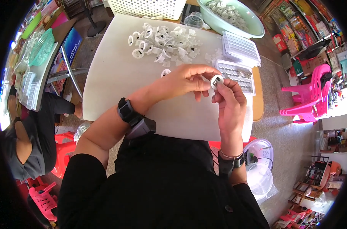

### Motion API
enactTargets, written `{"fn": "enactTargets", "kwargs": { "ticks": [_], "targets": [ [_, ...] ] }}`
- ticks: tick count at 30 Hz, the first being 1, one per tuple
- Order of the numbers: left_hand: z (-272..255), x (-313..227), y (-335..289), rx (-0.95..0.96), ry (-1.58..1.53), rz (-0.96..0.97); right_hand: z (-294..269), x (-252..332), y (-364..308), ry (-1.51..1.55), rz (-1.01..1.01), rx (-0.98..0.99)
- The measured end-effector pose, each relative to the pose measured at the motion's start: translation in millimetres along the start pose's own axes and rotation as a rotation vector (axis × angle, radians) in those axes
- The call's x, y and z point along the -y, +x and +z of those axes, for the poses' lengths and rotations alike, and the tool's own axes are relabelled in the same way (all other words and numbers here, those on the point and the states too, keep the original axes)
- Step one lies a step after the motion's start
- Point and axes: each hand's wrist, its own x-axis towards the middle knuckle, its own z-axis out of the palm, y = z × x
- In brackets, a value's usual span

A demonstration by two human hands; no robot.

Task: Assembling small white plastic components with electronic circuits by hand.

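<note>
Over the right part of the white table (116,76), a small round white plastic part (216,81) with dark metal pieces in its face is held up between both hands. My right hand (231,100) pinches it between thumb and fingers from the right. From the left, my left hand (190,79) closes its thumb and index finger at the part's edge, its other fingers curled below. Another such part (165,72) lies by my left hand, partly hidden by it. Farther off is a loose heap of white ring-shaped parts (162,40) and small translucent pieces.
At the right stand ridged clear trays (240,47), one open tray (234,72) holding small pieces. Behind are a pale green basin (253,30) of white parts, a clear cup (194,20) and a cream basket (146,8). Another person (32,137) sits at left; pink chairs (314,95) stand right.
</note>
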Motion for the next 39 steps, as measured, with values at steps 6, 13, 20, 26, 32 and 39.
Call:
{"fn": "enactTargets", "kwargs": {
  "ticks": [6, 13, 20, 26, 32, 39],
  "targets": [
    [-9.9, 2.4, 0.0, -0.151, -0.058, 0.077, 9.6, 3.2, -4.9, 0.023, -0.052, 0.099],
    [-31.2, -4.0, 0.3, -0.372, -0.379, 0.184, 23.9, -8.1, -6.7, -0.834, -0.477, 0.138],
    [-31.4, -1.7, 0.6, -0.344, -0.355, 0.159, 34.6, -29.5, 7.9, -1.323, -0.815, 0.219],
    [-24.9, -5.6, -0.8, -0.329, -0.232, 0.088, 26.2, -33.2, 4.6, -1.068, -0.737, 0.161],
    [-25.5, -1.2, -3.5, -0.314, -0.218, 0.071, 3.6, -27.0, -18.3, -1.127, -0.768, 0.366],
    [-24.7, -2.0, -0.2, -0.309, -0.214, 0.067, -3.9, -17.0, -27.7, -1.021, -0.615, 0.357]
  ]
}}
